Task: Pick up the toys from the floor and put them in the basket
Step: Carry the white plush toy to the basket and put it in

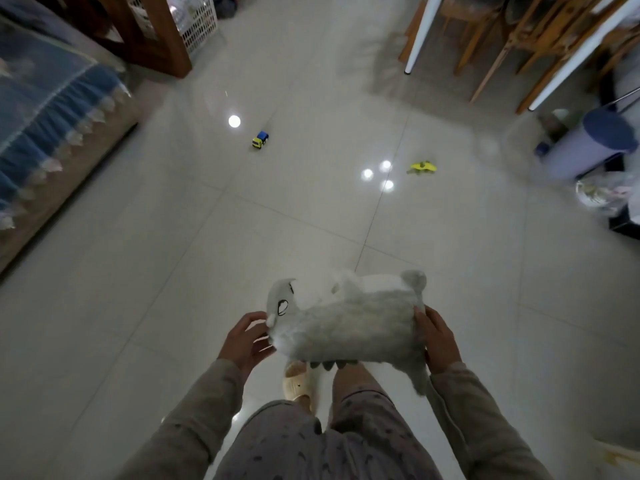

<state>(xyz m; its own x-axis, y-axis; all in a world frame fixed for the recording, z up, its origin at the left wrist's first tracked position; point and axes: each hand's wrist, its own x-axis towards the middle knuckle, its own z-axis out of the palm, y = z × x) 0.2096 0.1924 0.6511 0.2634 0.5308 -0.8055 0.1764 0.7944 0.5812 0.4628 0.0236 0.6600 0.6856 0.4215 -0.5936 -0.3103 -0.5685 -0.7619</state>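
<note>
At 6 o'clock, plush shark (349,323) off the floor, pinched endwise between left hand (247,341) and right hand (438,342), fingers half-curled. White basket (194,22) far off at 11. Risk: loose end-grip lets it sag and slip while walking.

Open tile floor (294,220) lies ahead, with only the toy truck (260,139) and yellow toy (421,167) on it.

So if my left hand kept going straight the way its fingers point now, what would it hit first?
The left hand points right, into the head end of the grey plush toy it already touches, so it would press straight into that; depth is hard to judge.
</note>
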